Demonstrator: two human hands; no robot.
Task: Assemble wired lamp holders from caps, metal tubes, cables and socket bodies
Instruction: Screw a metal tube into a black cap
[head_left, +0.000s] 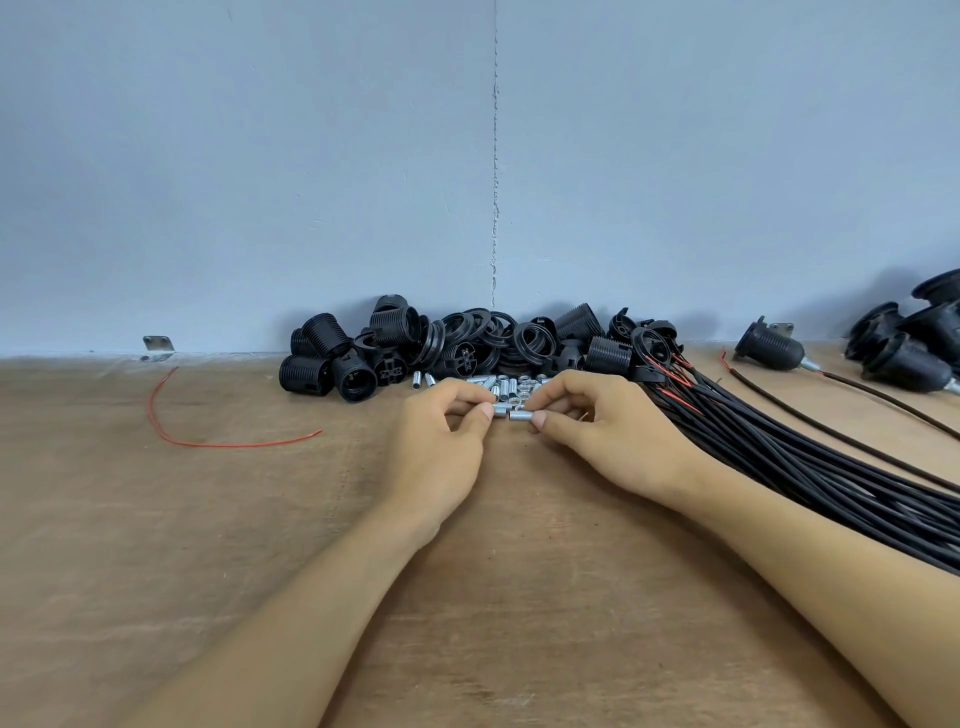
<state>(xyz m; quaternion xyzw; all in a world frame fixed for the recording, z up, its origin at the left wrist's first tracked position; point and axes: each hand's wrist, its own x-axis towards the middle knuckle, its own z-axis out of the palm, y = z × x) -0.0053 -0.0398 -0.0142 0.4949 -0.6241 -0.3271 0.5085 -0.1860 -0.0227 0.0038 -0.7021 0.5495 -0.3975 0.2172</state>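
Metal tubes, held: two short silver tubes, roughly end to end, low over the table just in front of the loose heap. The left tube (500, 410) is pinched between thumb and forefinger of the left hand (441, 441); the right tube (519, 415) is pinched likewise by the right hand (613, 431). Whether the two tubes touch cannot be told. The other fingers of both hands are curled in close.

Tube heap (506, 385): small silver tubes, loose on the table just behind the fingertips.

Socket parts (467, 343): black threaded socket bodies, rings and caps, piled against the wall behind the tube heap.

Cable bundle (779, 457): many black cables lying together, running from beside the socket parts to the right edge; red leads show at the far end, near the right hand.

Assembled lamp holders (769, 345): black, cables attached, far right; one lies apart, others cluster at the frame edge.

Red wire (171, 415): single curved strand, left, well apart from the hands.

Metal bracket (157, 345): at the foot of the wall, left.

Table (208, 545): brown wooden top.

Wall (260, 156): pale blue-grey, vertical seam at centre
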